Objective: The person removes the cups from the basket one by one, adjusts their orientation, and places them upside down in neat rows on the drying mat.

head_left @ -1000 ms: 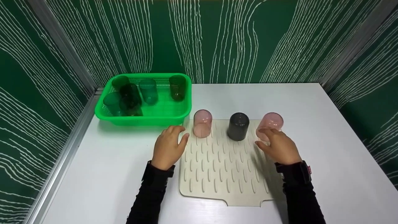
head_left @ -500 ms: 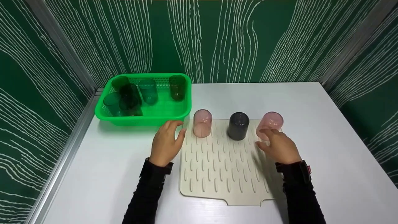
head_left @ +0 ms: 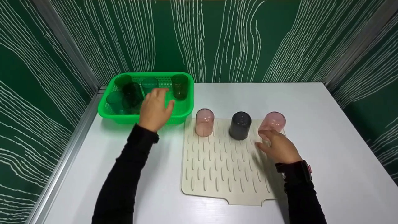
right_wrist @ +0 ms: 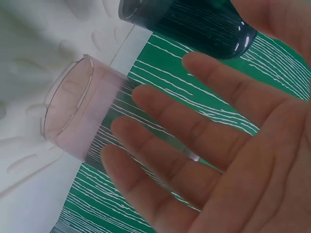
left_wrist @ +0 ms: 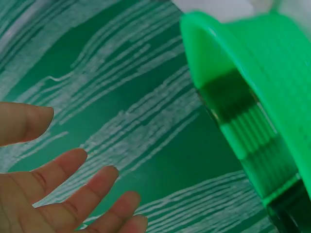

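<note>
My left hand (head_left: 155, 110) hovers above the front rim of a green plastic basket (head_left: 177, 119), fingers spread and nothing in them. Inside the basket lie several tinted cups, among them a dark cup (head_left: 132, 95) and a brownish cup (head_left: 179, 87). My right hand (head_left: 279, 147) hangs relaxed just in front of the right pink cup (head_left: 273, 120), overlapping it in the head view; in the right wrist view the fingers hold nothing. Upside down on the beige ridged mat (head_left: 217, 161) stand that cup, a dark grey cup (head_left: 240, 126) and a left pink cup (head_left: 204, 123).
The mat lies on a white table (head_left: 335, 149). Green walls (head_left: 214, 40) with white streaks enclose the table at the back and both sides. A metal strip (head_left: 67, 152) runs along the table's left edge.
My left hand has moved from beside the left pink cup, forward and left, to above the basket. The right hand has stayed in place, and the cups have not moved.
</note>
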The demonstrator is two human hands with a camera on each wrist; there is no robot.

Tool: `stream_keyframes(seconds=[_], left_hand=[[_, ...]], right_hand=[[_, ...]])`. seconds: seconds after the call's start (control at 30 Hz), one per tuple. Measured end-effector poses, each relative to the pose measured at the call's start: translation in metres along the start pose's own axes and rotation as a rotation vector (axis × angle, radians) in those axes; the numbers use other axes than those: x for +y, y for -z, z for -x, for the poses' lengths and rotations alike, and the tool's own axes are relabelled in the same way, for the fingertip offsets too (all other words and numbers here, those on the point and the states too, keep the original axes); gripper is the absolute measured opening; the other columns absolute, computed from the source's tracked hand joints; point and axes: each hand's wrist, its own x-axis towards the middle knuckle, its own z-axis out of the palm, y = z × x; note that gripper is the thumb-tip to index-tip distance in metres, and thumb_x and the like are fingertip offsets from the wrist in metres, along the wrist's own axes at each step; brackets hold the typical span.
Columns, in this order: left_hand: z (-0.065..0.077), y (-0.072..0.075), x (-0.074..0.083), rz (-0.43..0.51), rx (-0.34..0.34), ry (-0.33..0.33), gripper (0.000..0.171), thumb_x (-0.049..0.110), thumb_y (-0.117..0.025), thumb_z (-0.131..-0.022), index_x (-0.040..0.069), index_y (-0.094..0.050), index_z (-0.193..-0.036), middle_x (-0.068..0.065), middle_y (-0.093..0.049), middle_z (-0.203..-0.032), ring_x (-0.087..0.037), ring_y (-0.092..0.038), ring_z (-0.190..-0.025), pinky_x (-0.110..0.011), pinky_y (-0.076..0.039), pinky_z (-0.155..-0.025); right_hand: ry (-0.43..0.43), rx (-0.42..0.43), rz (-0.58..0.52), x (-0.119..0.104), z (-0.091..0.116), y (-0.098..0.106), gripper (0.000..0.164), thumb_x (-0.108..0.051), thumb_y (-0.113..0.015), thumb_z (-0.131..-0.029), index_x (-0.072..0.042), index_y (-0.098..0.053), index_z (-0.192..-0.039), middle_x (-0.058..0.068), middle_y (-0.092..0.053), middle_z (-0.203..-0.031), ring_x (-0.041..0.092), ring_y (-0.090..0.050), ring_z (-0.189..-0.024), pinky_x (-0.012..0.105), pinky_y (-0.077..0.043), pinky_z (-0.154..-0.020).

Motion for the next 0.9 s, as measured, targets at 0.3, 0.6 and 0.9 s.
stream_keyframes(seconds=[0.3,0.6,0.9], left_hand=[[-0.045,0.024,-0.033,-0.138,-0.133,0.206,0.063,0.026,-0.06,-0.112,-0.003,-0.04,-0.164,-0.035,-0.045,-0.161,-0.055,-0.048,-0.145,-0.065,-0.043,-0.119],[-0.062,0.038,-0.055,-0.257,-0.224,0.285,0.065,0.024,-0.06,-0.11,-0.012,-0.039,-0.16,-0.041,-0.039,-0.16,-0.059,-0.04,-0.147,-0.066,-0.038,-0.123],[-0.066,0.031,-0.087,-0.217,-0.354,0.365,0.079,0.026,-0.064,-0.107,-0.015,-0.027,-0.164,-0.044,-0.027,-0.165,-0.065,-0.031,-0.151,-0.073,-0.036,-0.123]], right_hand=[[0.015,0.009,-0.011,0.001,0.002,0.0,0.05,-0.02,-0.074,-0.103,0.007,-0.064,-0.143,0.033,-0.064,-0.145,0.055,-0.065,-0.13,0.068,-0.05,-0.108],[0.032,0.009,-0.02,0.001,0.005,-0.003,0.049,-0.018,-0.077,-0.101,0.01,-0.065,-0.14,0.032,-0.069,-0.137,0.051,-0.069,-0.124,0.065,-0.054,-0.105],[0.043,0.005,-0.021,-0.001,0.005,-0.002,0.048,-0.018,-0.076,-0.101,0.008,-0.065,-0.141,0.032,-0.072,-0.133,0.05,-0.071,-0.119,0.064,-0.055,-0.102]])
